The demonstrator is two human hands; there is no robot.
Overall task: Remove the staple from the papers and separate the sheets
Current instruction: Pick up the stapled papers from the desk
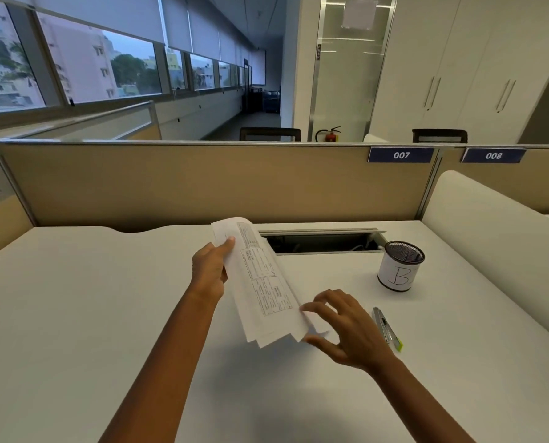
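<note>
A bundle of printed white papers (263, 282) is held tilted above the white desk (74, 314), curling over at its far end. My left hand (210, 270) grips its left edge, thumb on top near the far end. My right hand (343, 327) is at the bundle's near right corner, fingers spread, with thumb and fingertips touching the sheet corners. Whether it pinches a sheet I cannot tell. The near corners of the sheets fan slightly apart. No staple is visible.
A metal tool with a green tip (388, 329) lies on the desk right of my right hand. A mesh pen cup labelled B (399, 266) stands behind it. A cable slot (324, 241) opens at the back, before the beige partition (202, 183).
</note>
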